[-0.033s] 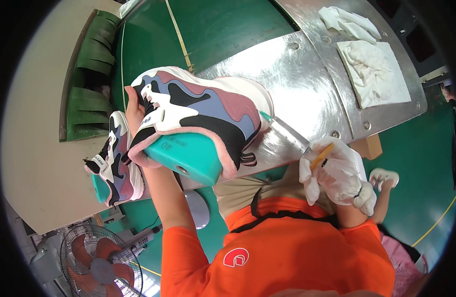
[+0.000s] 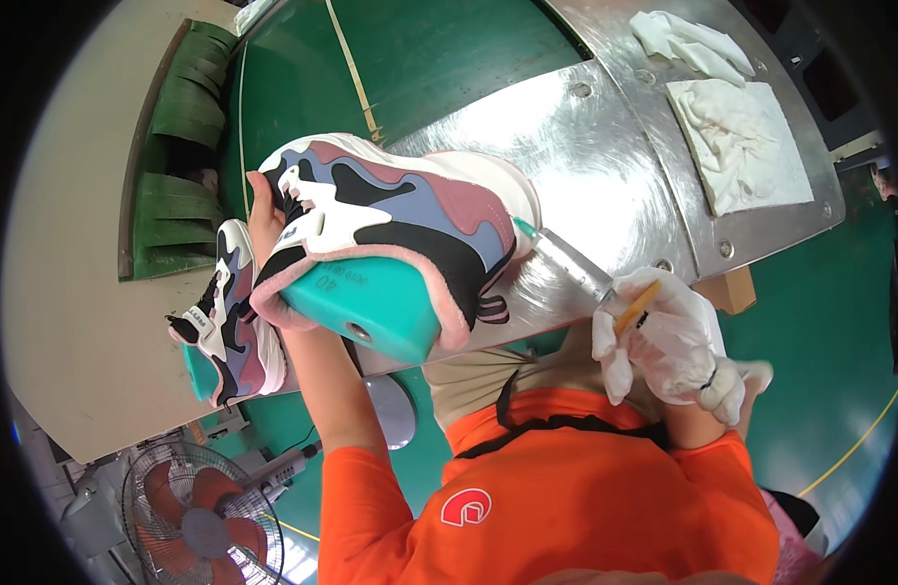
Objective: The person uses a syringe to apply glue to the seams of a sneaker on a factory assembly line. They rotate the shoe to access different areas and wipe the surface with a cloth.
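Sneaker (image 2: 429, 210) center of frame, teal last (image 2: 381, 302) inside, held up over the desk (image 2: 556, 127); left hand (image 2: 265, 219) bare, fingers clamped on it at the lace side, partly hidden behind; right hand (image 2: 668, 341) white-gloved, right of center, fingers closed around clear syringe (image 2: 577, 267), green tip at the sneaker's heel edge; second sneaker (image 2: 236, 317) at left, crumpled white cloth (image 2: 736, 141) upper right
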Motion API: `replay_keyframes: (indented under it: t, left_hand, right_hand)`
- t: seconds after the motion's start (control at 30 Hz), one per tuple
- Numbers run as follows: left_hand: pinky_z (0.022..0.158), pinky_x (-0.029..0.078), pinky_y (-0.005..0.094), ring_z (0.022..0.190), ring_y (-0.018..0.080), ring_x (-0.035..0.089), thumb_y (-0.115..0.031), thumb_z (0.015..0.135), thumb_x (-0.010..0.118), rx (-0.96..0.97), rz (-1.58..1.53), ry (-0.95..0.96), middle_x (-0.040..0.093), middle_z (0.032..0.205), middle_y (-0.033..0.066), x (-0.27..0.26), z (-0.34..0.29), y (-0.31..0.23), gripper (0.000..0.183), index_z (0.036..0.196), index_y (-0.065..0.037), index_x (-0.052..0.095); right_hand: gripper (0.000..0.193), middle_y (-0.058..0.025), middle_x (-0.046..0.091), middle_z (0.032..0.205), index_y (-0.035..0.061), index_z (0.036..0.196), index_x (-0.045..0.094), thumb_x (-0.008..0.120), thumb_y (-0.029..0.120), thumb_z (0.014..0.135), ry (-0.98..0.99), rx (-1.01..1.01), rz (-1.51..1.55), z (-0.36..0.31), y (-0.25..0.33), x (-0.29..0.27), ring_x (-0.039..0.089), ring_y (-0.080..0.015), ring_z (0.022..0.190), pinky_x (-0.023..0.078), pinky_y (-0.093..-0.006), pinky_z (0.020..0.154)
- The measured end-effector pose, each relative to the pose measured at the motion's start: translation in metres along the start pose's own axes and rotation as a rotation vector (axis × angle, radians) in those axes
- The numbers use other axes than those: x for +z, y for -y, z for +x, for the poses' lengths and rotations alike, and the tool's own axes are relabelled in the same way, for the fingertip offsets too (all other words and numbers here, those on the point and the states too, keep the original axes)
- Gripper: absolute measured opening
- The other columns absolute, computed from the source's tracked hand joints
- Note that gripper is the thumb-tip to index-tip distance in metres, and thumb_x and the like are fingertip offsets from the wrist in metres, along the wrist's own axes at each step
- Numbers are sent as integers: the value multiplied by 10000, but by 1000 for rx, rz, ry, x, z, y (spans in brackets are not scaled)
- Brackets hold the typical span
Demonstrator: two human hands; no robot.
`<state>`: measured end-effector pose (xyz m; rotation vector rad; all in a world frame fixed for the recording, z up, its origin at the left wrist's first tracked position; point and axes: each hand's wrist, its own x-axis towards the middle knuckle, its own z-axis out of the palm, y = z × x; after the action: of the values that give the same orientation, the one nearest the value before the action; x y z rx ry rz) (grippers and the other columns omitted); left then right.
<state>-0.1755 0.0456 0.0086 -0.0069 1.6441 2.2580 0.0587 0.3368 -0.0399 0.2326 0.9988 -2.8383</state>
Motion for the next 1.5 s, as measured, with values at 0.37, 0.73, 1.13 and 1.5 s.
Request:
replay_keyframes:
  t: [0.37,0.73,1.13,1.5]
  left_hand:
    - [874,534,308,790,229,702,-314,800,713,707,516,337,709,953,233,-50,34,7,450,886,124,665]
    - [784,534,317,843,202,651,-244,684,813,572,486,-39,672,963,123,-39,48,7,470,1032,-7,602]
    - [944,485,368,1142,173,590,-238,892,665,-16,401,-375,576,1290,23,-64,-43,10,523,1354,-71,482]
    - [758,557,354,1007,182,649,-351,983,547,-201,377,-486,638,1180,56,-35,-142,23,430,1305,-68,510]
  right_hand:
    - [748,-301,575,927,11,1351,410,787,215,738,150,-39,80,15,6,-17,620,-324,595,563,-388,543]
    - [447,-314,554,945,7,1346,387,507,201,961,158,40,51,23,17,-12,631,-354,576,570,-374,551]
    - [491,-287,550,1005,36,1379,363,530,152,932,314,-104,66,27,1,-22,645,-337,671,569,-351,632]
    - [845,-298,518,1096,-74,1378,267,717,228,730,348,-145,83,30,-11,-19,624,-312,792,546,-356,722]
